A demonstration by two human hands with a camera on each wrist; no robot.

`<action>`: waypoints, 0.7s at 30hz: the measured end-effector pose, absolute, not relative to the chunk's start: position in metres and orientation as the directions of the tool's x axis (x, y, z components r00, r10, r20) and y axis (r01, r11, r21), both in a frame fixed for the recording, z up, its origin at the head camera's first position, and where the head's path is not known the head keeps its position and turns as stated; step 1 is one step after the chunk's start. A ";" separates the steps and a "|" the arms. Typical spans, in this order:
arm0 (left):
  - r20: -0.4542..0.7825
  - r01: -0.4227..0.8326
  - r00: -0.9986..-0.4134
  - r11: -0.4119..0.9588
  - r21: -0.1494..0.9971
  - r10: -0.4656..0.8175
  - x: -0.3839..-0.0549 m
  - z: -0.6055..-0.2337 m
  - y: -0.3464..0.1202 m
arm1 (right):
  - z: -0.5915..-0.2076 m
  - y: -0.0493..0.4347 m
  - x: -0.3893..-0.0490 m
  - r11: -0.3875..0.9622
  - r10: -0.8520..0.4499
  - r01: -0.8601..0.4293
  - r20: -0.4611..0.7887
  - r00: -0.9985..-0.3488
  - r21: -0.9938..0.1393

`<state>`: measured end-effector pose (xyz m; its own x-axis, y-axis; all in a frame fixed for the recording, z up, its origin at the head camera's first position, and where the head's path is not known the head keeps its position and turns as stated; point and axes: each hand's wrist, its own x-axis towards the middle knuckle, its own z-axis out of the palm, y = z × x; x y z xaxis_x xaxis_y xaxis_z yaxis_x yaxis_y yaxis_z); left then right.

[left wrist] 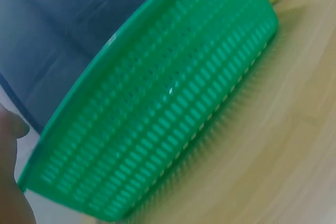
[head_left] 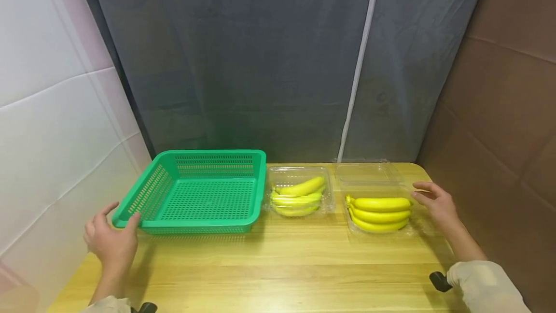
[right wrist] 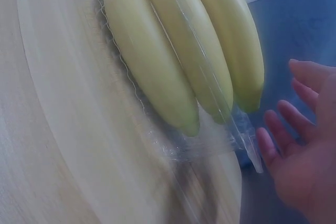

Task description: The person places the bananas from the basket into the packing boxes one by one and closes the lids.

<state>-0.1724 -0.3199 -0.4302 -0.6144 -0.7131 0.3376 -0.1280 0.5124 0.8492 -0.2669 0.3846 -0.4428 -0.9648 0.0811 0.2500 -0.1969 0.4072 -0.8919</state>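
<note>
My left hand (head_left: 110, 238) is at the near left corner of a green plastic basket (head_left: 197, 223), thumb and fingers spread to either side of the corner. In the left wrist view the basket's slotted side (left wrist: 157, 98) fills the middle, with part of the hand (left wrist: 10, 166) at the left edge. On the right, my right hand (head_left: 438, 206) is just beside a clear plastic clamshell box (head_left: 369, 175) with its lid back. A bunch of bananas (head_left: 380, 217) lies in it. My right fingers (right wrist: 281, 132) are extended and apart, close to the box's edge, holding nothing.
Between the basket and the lidded-back box stands another clear plastic box (head_left: 273, 173) with bananas (head_left: 299, 192) inside. All stand on a wooden table (head_left: 269, 274). A dark grey curtain (head_left: 243, 62) hangs behind; a white panel and a brown panel flank the sides.
</note>
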 end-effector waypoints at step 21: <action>0.585 0.265 -0.695 0.607 0.749 -0.419 -0.178 -0.395 -0.247 | -0.439 0.385 -0.279 0.483 -0.021 -0.121 0.127 -0.992 -0.867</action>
